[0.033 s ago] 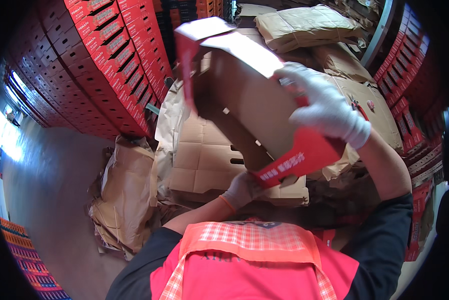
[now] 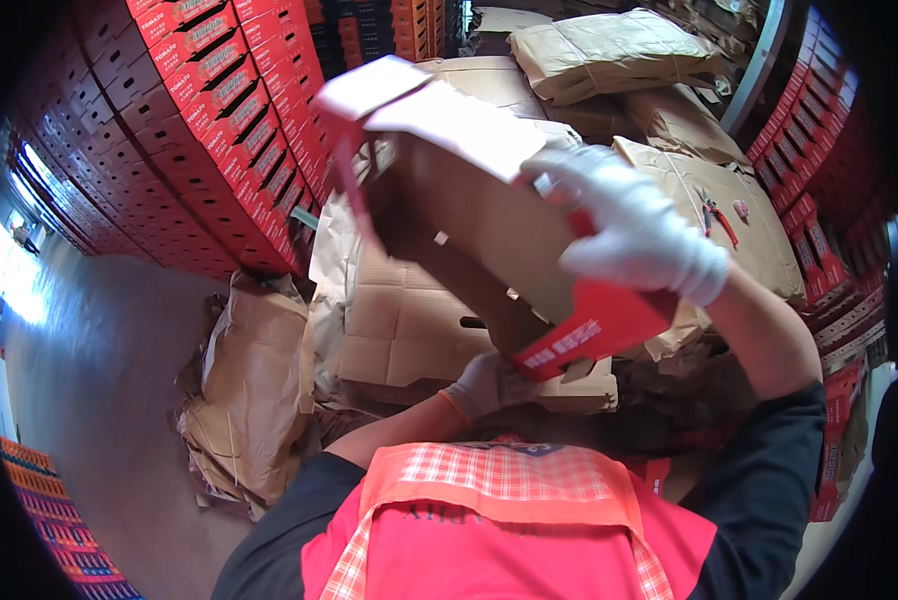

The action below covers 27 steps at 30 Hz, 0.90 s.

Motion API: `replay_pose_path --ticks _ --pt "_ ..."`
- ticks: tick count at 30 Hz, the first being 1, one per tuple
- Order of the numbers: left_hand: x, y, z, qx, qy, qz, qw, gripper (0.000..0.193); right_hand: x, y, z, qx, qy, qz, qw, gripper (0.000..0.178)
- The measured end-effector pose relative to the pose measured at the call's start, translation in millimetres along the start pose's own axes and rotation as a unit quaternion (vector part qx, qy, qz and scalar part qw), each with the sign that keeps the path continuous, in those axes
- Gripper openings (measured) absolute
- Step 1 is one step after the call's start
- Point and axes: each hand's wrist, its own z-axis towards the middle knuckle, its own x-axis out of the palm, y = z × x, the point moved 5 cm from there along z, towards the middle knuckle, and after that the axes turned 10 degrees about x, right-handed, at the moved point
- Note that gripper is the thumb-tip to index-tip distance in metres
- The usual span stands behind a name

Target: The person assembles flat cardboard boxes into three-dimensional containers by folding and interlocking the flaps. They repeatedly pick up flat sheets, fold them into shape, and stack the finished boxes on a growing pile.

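A red cardboard box (image 2: 499,225) with a brown inside hangs tilted in front of me, its hollow turned toward me. My right hand (image 2: 634,225), in a white glove, grips the upper right edge of the box with the fingers bent over it. Low at the near corner, my left hand (image 2: 489,387) is gloved too and closed on the box, its fingertips hidden behind the cardboard. Below the box lies a stack of flat brown cardboard sheets (image 2: 399,330) with slotted hand holes.
Red boxes (image 2: 214,90) stand in tall stacks on the left, with more red boxes (image 2: 804,130) at the right. Brown paper-wrapped bundles (image 2: 619,55) are piled behind. Red-handled pruning shears (image 2: 719,220) lie on one bundle. Crumpled brown paper (image 2: 254,390) sits at the left.
The box has swung a little to the left, its far end dipping lower. My right hand has moved left with it, while my left hand stays nearly in place.
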Motion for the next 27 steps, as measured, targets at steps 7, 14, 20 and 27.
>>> replay_pose_path --ticks 7,14,20,27 --pt "184.9 -95.3 -125.2 0.641 0.122 0.713 0.256 0.056 29.4 -8.6 28.3 0.039 -0.243 0.094 0.965 0.024" --pt "228.0 -192.8 -86.4 0.423 -0.038 0.878 0.218 0.108 15.4 -33.0 14.4 0.159 -0.190 -0.083 0.965 0.031" --pt "217.4 -195.8 -74.2 0.461 0.014 0.861 0.214 0.098 -2.2 -41.2 16.2 0.089 -0.049 -0.100 0.990 0.026" --pt "219.6 -188.1 -84.4 0.512 0.003 0.829 0.227 0.093 34.8 -11.9 56.6 -0.025 -0.007 -0.231 0.973 0.029"
